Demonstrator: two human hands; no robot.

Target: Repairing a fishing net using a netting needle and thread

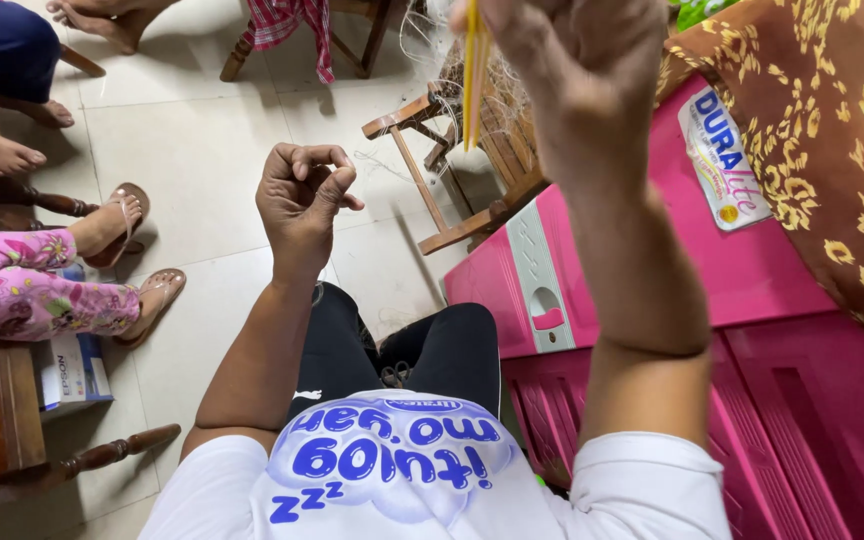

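The right hand (572,70), raised at one o'clock close to the camera, is closed around a thin yellow stick (474,75) that stands nearly upright along its left edge. The left hand (302,195), at eleven o'clock over the tile floor (202,150), is curled almost shut, thumb and fingertips pinched together; whether it grips a strand is too fine to tell. Pale thread (457,60) hangs in a loose tangle behind the stick, over a wooden stool (442,160) at twelve o'clock. A pink plastic cabinet (652,260) sits at three o'clock, and another person's sandalled feet (142,255) rest at nine o'clock. The thread could snag on the stool's legs or knot on itself if pulled sideways, and the stick could slip, since only its upper part is gripped.
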